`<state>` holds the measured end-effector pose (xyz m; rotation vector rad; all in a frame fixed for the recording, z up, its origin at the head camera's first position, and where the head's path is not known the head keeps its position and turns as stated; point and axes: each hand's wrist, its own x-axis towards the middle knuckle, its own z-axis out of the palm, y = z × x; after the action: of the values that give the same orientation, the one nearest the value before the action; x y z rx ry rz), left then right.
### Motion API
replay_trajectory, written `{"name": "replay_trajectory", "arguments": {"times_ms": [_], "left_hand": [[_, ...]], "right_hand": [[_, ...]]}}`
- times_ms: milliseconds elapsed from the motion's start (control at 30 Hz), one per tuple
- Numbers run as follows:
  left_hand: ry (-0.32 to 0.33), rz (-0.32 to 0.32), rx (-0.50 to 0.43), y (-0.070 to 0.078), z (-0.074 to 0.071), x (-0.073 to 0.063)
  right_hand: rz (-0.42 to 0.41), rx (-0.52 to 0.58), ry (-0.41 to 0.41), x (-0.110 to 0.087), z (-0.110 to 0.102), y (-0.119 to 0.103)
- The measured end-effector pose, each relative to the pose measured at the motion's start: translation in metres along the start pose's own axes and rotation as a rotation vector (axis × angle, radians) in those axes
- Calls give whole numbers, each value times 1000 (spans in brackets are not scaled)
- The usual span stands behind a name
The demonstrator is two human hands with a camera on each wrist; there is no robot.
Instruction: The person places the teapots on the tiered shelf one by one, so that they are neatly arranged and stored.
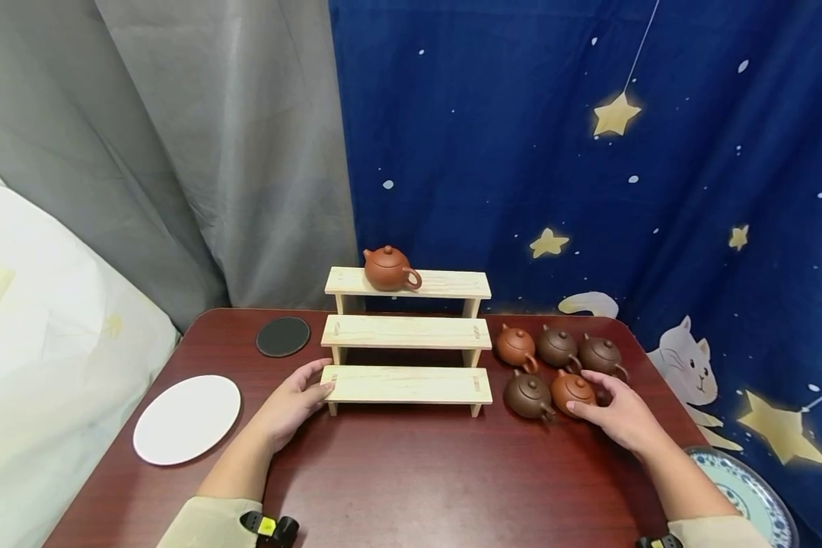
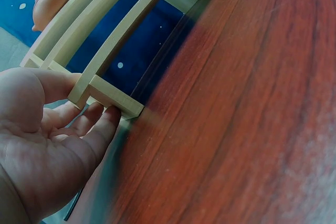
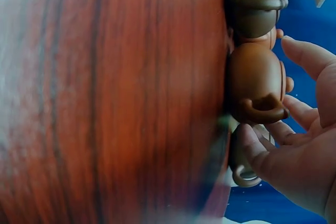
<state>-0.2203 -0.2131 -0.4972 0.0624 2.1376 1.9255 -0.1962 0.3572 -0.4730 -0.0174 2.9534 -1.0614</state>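
Observation:
A three-step wooden display stand (image 1: 407,384) stands at the table's middle, with a reddish-brown teapot (image 1: 387,269) on its top step. My left hand (image 1: 293,403) grips the lowest step's left end, the thumb on the board and the fingers (image 2: 107,124) curled against the side support. To the right of the stand, my right hand (image 1: 619,415) spreads around the front reddish-brown teapot (image 1: 573,393); in the right wrist view its thumb and fingers are parted beside that teapot (image 3: 257,77). Firm contact cannot be made out.
Next to that teapot are a dark brown teapot (image 1: 529,396), another reddish one (image 1: 516,346) and two more dark ones (image 1: 558,348) behind. A black round coaster (image 1: 283,336) and a white plate (image 1: 187,419) lie left. A patterned plate (image 1: 747,487) is at lower right.

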Motion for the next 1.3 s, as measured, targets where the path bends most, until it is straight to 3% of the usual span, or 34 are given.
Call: {"name": "replay_trajectory", "arguments": {"times_ms": [300, 767, 1300], "left_hand": [[-2, 0, -1, -1, 1, -1], [-5, 0, -13, 2, 1, 0], [7, -1, 4, 0, 0, 0]], "right_hand": [[2, 96, -28, 4, 7, 5], [-22, -17, 10, 3, 3, 6], [-73, 32, 70, -7, -25, -37]]}}
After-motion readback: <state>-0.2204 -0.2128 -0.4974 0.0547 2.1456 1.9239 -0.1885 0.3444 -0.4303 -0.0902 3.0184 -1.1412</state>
